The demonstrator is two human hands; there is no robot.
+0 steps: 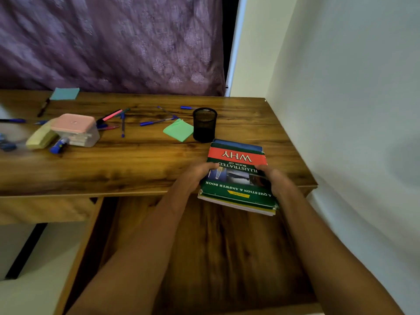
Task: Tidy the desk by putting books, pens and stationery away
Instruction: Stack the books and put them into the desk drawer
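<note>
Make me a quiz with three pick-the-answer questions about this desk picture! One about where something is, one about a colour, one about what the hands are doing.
1. Where is the green sticky pad?
A. beside the black mesh pen cup
B. inside the drawer
C. under the books

2. What colour is the lid of the plastic box?
A. pink
B. black
C. orange

3. What are the hands doing?
A. both hold the stack of books
B. both hang idle
C. one writes

Answers: 1 A, pad touches the cup's left side. 2 A, lid looks pale pink. 3 A, left hand and right hand grip its sides.

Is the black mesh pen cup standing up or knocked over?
Upright: the black mesh pen cup stands on its base on the desk, mouth up.
</note>
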